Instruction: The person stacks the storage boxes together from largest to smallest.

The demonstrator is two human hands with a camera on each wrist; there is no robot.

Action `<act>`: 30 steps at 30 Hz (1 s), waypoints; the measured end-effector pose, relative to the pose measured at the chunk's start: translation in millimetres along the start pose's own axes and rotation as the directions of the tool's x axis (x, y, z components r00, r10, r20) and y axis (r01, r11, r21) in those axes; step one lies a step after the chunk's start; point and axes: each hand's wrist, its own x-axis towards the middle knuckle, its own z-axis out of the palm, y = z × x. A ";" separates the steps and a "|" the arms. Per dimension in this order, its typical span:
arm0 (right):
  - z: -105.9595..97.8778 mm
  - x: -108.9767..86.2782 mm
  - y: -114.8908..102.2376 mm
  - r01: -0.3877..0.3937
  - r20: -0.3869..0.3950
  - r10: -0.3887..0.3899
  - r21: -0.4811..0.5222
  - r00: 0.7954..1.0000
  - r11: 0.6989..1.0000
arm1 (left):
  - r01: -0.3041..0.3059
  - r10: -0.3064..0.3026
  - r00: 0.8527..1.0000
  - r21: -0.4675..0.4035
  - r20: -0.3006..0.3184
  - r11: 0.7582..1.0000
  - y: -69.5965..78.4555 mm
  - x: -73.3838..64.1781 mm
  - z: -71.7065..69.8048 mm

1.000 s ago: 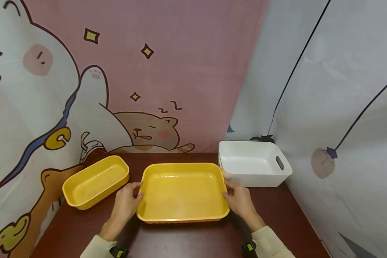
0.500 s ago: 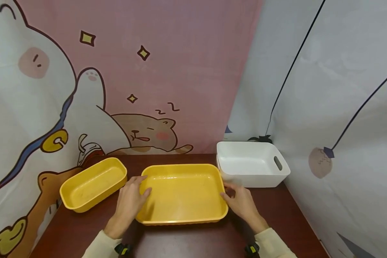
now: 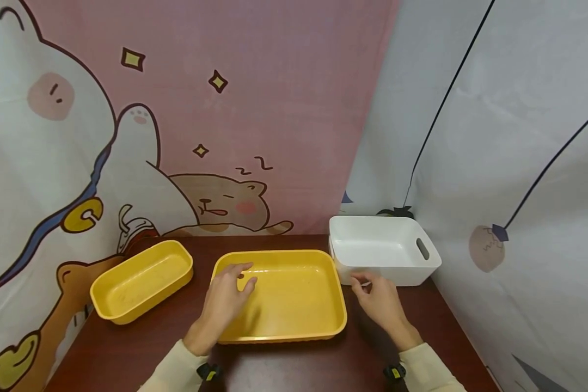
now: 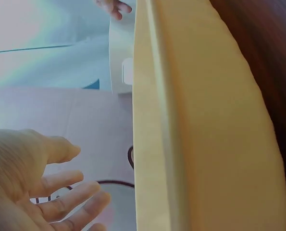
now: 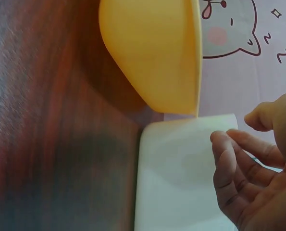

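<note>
A large yellow tray (image 3: 294,305) lies on the dark reddish-brown table in the head view. Over its left part hovers my left hand (image 3: 225,296), holding nothing, its fingers spread and relaxed in the left wrist view. My right hand (image 3: 379,302) is off the tray's right side, in front of the white bin (image 3: 387,275). Its fingers are loosely bent with nothing between them in the right wrist view. Whether the fingertips touch the bin's front wall I cannot tell. The bin has an oval handle hole in its right side.
A smaller yellow tray (image 3: 142,283) sits at an angle on the left of the table (image 3: 294,370). A printed cloth wall (image 3: 294,109) rises behind the table, and a pale wall (image 3: 534,163) stands along the right.
Both hands have let go of the large tray's sides. The left hand has moved right, over the tray; the right has moved right, toward the white bin. The tray stays in place.
</note>
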 end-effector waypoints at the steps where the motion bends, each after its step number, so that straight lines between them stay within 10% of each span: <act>1: -1.9 1.2 0.3 -0.004 -0.006 0.004 0.004 1.000 1.000 | -0.012 0.012 1.000 -0.007 0.000 1.000 2.8 0.8 2.3; 30: -38.4 46.4 20.1 -0.008 -0.104 0.004 -0.039 0.995 0.999 | -0.080 0.094 0.992 -0.148 0.087 0.986 57.5 27.7 46.1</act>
